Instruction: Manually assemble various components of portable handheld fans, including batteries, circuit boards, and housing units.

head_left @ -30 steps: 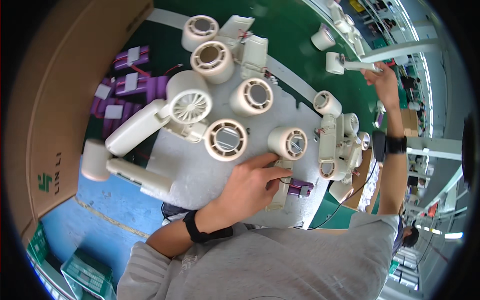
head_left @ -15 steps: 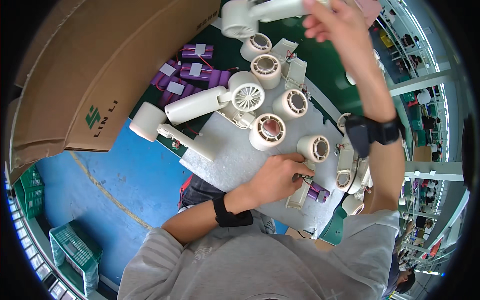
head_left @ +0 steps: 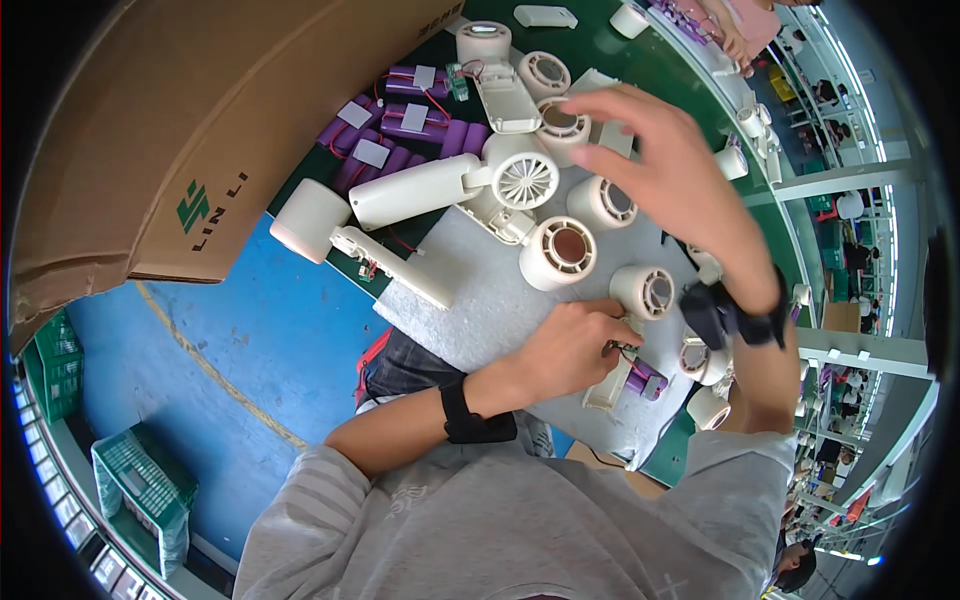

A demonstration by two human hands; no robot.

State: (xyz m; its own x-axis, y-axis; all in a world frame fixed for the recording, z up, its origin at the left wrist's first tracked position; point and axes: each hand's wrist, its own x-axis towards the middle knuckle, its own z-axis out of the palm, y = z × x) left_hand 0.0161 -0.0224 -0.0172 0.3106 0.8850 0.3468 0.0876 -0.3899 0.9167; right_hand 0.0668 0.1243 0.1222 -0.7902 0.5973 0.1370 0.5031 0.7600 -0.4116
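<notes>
The green bench [head_left: 590, 45] carries a grey mat [head_left: 480, 330] along its near edge. The right hand [head_left: 655, 145], empty, is wide open over the mat's far edge; near its near-right corner the left hand [head_left: 565, 352] pinches a white handle [head_left: 602, 394] beside a purple battery [head_left: 648, 382].

I have the left hand [head_left: 570, 345] bent over the opened handle [head_left: 602, 393] of a cream fan [head_left: 640, 290], a purple battery pack [head_left: 648, 381] just beside it on a grey foam sheet [head_left: 455, 335]. The right hand [head_left: 655, 140], fingers parted, hovers above more fans [head_left: 557, 260] crowding the green table [head_left: 645, 65]. Wired purple batteries [head_left: 412, 122] lie near a large cardboard box [head_left: 150, 150] at left; a co-worker's hand [head_left: 736, 48] shows at upper right.
</notes>
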